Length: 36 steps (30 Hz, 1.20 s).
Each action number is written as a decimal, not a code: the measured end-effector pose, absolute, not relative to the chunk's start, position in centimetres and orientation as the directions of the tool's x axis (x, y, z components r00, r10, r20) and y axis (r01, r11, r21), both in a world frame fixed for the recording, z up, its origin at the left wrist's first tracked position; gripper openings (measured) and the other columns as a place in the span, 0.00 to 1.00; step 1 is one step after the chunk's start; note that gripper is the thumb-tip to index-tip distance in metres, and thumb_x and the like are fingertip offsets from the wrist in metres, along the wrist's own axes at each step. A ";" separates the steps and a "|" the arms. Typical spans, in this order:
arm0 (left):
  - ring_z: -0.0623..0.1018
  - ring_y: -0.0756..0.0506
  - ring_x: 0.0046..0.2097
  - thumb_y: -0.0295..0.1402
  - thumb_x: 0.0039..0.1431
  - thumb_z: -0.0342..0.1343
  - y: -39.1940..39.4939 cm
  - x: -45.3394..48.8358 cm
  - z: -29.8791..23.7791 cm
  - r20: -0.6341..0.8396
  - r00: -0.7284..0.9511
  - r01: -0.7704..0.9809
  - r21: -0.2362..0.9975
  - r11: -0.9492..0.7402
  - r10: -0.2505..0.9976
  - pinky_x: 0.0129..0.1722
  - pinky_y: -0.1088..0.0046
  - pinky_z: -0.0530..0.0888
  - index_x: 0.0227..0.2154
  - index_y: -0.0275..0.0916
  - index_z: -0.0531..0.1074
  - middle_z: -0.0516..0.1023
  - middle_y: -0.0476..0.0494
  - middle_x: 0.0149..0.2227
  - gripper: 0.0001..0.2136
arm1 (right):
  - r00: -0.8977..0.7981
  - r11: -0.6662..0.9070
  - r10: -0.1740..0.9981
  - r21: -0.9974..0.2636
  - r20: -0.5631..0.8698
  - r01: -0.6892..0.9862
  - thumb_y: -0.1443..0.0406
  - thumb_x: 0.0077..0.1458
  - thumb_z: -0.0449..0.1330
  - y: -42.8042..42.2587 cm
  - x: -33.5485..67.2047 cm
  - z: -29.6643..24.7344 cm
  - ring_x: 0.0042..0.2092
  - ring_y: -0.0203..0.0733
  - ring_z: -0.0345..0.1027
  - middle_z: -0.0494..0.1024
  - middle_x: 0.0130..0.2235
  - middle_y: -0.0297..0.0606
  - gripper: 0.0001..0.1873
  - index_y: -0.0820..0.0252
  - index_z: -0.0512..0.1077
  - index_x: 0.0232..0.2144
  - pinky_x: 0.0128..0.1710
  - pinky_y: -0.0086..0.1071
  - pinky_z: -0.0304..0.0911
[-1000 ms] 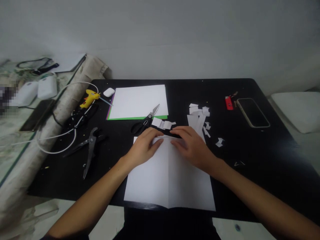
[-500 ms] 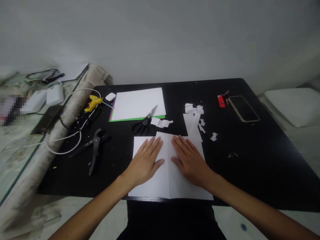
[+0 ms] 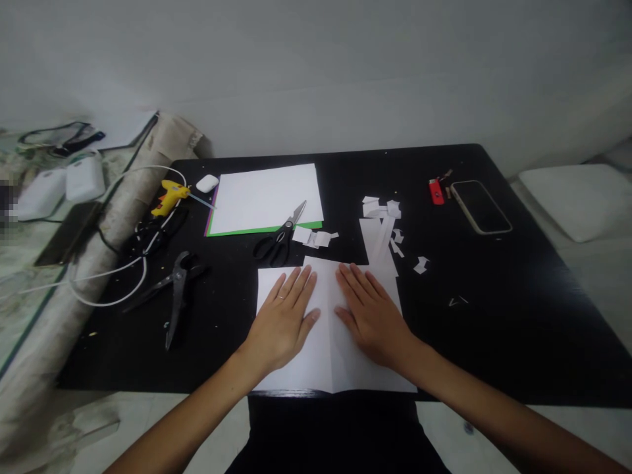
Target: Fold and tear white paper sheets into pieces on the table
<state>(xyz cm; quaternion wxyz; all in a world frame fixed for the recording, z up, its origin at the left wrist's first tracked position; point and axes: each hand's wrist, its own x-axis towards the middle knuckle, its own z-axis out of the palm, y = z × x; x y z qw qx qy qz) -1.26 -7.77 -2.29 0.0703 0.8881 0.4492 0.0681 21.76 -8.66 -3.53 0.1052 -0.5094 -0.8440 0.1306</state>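
A white sheet of paper point(image 3: 323, 355) with a crease down its middle lies at the table's front edge. My left hand point(image 3: 281, 319) rests flat on its left half, fingers stretched out, a ring on one finger. On the right half, my right hand point(image 3: 372, 316) lies flat too, fingers extended toward the top edge. The crease runs between the two hands, and neither grips anything. Just beyond the sheet are black-handled scissors point(image 3: 281, 238), small cut paper pieces point(image 3: 316, 237) and white paper strips point(image 3: 379, 240).
A stack of paper point(image 3: 266, 197) lies at the back, green and purple edges showing. Leftward are a yellow glue gun point(image 3: 170, 196), a white case point(image 3: 207, 183), pliers point(image 3: 178, 283) and a looped white cable point(image 3: 143, 263). Rightward are a red lighter point(image 3: 435, 191) and a phone point(image 3: 480, 206).
The camera view has shifted slightly, so the scene sits a little further left and higher on the table's far side. Both hands stay flat on the creased sheet.
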 end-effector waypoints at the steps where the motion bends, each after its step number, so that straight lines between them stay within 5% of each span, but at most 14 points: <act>1: 0.51 0.37 0.74 0.42 0.74 0.43 -7.8 -1.2 -2.3 0.059 0.584 0.790 0.184 -0.584 0.809 0.72 0.51 0.55 0.72 0.34 0.47 0.51 0.35 0.74 0.30 | -0.457 0.446 0.888 -0.325 0.045 0.834 0.58 0.72 0.45 -8.7 21.7 -3.6 0.75 0.51 0.37 0.49 0.73 0.48 0.34 0.65 0.42 0.73 0.72 0.54 0.45; 8: 0.51 0.38 0.74 0.41 0.74 0.42 -8.0 -1.1 -2.2 0.045 0.577 0.800 0.167 -0.576 0.815 0.72 0.52 0.55 0.72 0.33 0.48 0.51 0.35 0.74 0.30 | -0.457 0.457 0.887 -0.287 0.070 0.842 0.58 0.72 0.44 -8.8 21.6 -3.7 0.75 0.52 0.36 0.50 0.73 0.49 0.34 0.68 0.43 0.73 0.72 0.53 0.45; 16: 0.50 0.38 0.74 0.42 0.74 0.42 -8.0 -1.0 -2.4 0.054 0.570 0.806 0.159 -0.571 0.820 0.72 0.52 0.55 0.73 0.35 0.45 0.51 0.36 0.74 0.30 | -0.445 0.452 0.891 -0.280 0.093 0.847 0.58 0.72 0.45 -9.0 21.6 -4.0 0.75 0.52 0.38 0.50 0.73 0.48 0.38 0.63 0.32 0.74 0.71 0.54 0.48; 30: 0.51 0.38 0.74 0.42 0.74 0.42 -8.1 -1.0 -2.5 0.065 0.570 0.807 0.144 -0.573 0.819 0.71 0.52 0.56 0.72 0.33 0.47 0.51 0.37 0.73 0.30 | -0.442 0.454 0.891 -0.246 0.103 0.857 0.59 0.72 0.45 -9.1 21.6 -4.2 0.74 0.53 0.39 0.52 0.73 0.49 0.34 0.69 0.44 0.73 0.71 0.54 0.48; 36: 0.51 0.37 0.74 0.41 0.73 0.43 -8.2 -1.0 -2.6 0.066 0.557 0.814 0.155 -0.560 0.828 0.71 0.51 0.56 0.72 0.33 0.47 0.50 0.35 0.74 0.30 | -0.426 0.443 0.897 -0.269 0.122 0.855 0.60 0.72 0.46 -9.2 21.6 -4.2 0.74 0.53 0.40 0.51 0.73 0.49 0.37 0.66 0.36 0.74 0.70 0.55 0.49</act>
